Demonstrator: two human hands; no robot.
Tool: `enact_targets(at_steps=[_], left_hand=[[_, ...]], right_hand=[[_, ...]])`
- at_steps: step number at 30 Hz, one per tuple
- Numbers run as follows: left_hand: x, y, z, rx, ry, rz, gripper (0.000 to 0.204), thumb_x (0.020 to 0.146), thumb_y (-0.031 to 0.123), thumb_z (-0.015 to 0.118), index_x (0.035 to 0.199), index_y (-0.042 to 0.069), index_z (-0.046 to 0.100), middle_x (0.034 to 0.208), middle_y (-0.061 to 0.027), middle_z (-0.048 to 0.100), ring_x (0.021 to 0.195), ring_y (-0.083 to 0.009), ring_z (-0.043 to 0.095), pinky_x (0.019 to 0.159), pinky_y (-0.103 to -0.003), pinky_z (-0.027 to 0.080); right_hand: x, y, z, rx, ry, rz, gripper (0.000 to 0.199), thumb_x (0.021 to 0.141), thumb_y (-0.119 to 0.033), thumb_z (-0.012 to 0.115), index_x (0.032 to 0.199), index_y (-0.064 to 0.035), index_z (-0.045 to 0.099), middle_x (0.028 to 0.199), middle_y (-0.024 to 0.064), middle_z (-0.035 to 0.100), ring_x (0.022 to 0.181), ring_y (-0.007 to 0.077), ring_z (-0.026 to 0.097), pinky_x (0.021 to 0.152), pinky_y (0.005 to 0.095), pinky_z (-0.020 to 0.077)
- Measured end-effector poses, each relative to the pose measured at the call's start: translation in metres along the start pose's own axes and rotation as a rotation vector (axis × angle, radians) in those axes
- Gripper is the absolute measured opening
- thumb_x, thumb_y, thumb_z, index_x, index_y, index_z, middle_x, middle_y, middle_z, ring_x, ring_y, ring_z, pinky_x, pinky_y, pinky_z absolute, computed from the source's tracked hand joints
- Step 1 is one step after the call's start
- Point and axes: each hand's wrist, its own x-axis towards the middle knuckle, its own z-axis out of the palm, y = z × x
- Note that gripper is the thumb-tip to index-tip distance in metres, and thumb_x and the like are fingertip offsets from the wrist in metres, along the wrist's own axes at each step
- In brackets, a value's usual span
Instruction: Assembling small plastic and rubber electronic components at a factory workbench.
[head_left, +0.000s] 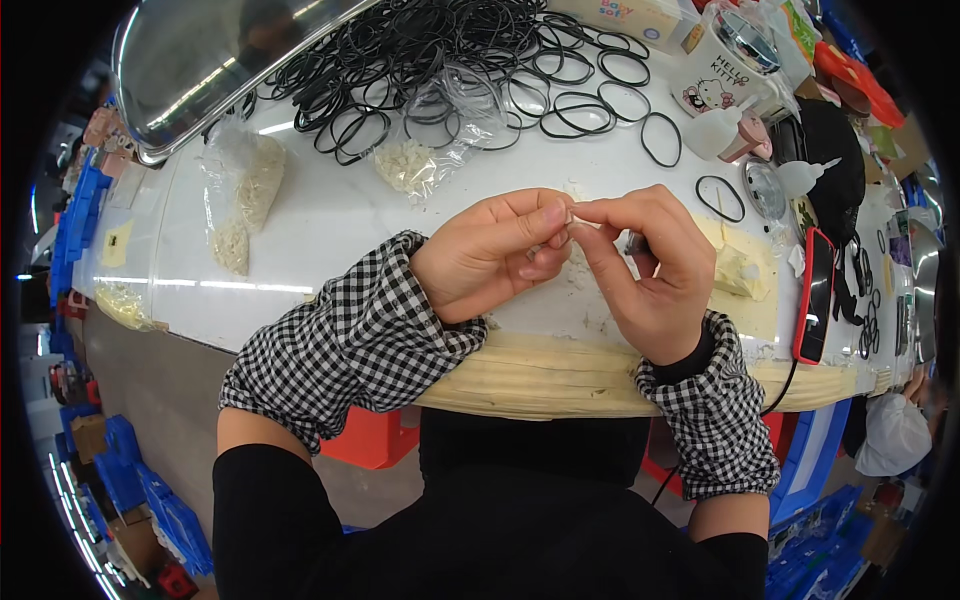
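Above the near part of the white table (pixel 330 215), both my hands meet fingertip to fingertip. My left hand (pixel 490 250) is closed, thumb against the index finger, pinching a tiny off-white piece (pixel 571 217) mostly hidden by the fingertips. From the other side, my right hand (pixel 655 275) grips the same spot between thumb and index finger. Just beyond them lies an opened clear plastic bag (pixel 465 105) with small off-white pieces (pixel 405 168) spilling from it. A pile of thin black rings (pixel 400 50) spreads across the back, several lying loose toward the right.
Left: a filled clear bag (pixel 262 180) and a shiny metal tray (pixel 190 75). Right: a white mug (pixel 725 75), squeeze bottles (pixel 712 130), a round metal lid (pixel 765 190) and a red-cased phone (pixel 817 295) with a cable. Yellowish padding (pixel 540 380) covers the near edge.
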Motion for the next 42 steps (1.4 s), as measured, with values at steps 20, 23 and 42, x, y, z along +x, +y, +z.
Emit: enact_targets(at_steps=[20,23,42], left_hand=[[-0.001,-0.003,-0.004,-0.043,-0.152,0.052,0.013,0.097,0.019,0.047,0.102,0.007,0.051,0.085,0.0023,0.048,0.072,-0.006,0.041,0.064,-0.017,0.036],[0.0,-0.004,-0.004,-0.046,-0.162,0.06,0.013,0.097,0.019,0.048,0.102,0.008,0.051,0.085,0.0024,0.048,0.072,-0.006,0.041,0.064,-0.017,0.037],[0.0,-0.007,-0.006,-0.064,-0.253,0.095,0.012,0.098,0.02,0.046,0.1,0.009,0.051,0.083,0.0025,0.046,0.072,-0.0065,0.041,0.066,-0.018,0.037]], right_hand=[[-0.006,0.007,0.009,-0.16,-0.074,0.1,0.032,0.083,-0.03,0.066,0.071,-0.0045,0.051,0.06,0.0067,0.05,0.05,0.0219,0.05,0.045,0.0307,0.038],[-0.006,0.006,0.008,-0.172,-0.082,0.082,0.031,0.083,-0.03,0.066,0.071,-0.0051,0.051,0.061,0.0064,0.051,0.05,0.0223,0.05,0.045,0.0309,0.0382],[-0.008,0.005,0.011,-0.155,-0.068,0.055,0.03,0.083,-0.03,0.066,0.071,-0.0058,0.052,0.059,0.005,0.048,0.049,0.0208,0.049,0.044,0.0305,0.0368]])
